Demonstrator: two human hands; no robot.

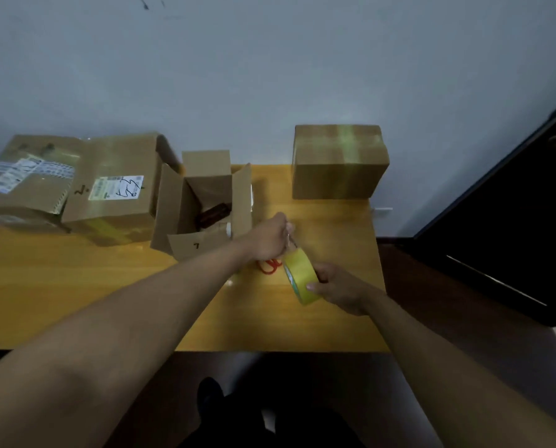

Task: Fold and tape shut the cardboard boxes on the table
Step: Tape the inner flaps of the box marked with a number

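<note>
On the wooden table (pixel 108 302), head view, item by item: tabletop of yellow-orange wood grain, its far edge against a pale grey-blue wall (pixel 270 76) bearing a few dark scuff marks near the top. Open cardboard box (pixel 202 208), centre of the table, all four flaps standing up or splayed outward, a dark brown object (pixel 213 214) lying inside. Labelled box (pixel 115 192), just left of the open one and touching its left flap, white shipping label with black scribble on its top, yellowish tape along its lower side. Older box (pixel 27 179), far left corner, partly under the labelled one, covered with torn label strips. Sealed box (pixel 338 161), far right corner against the wall, well apart from the open box, flaps down and a band of yellow tape running over its top. Tape roll (pixel 301 275), yellow, held on edge above the table near its right side; right hand (pixel 338 287) grips it with thumb across the outer face and fingers curled behind. Left hand (pixel 268 237), fingers closed, pinches something small just above the roll, too blurred to identify. Red scissors (pixel 268 266) flat on the table beneath the left hand. Dark door (pixel 512 205) at right, dark floor (pixel 415 286) below it. Person's dark trousers (pixel 270 421) visible under the near table edge.
</note>
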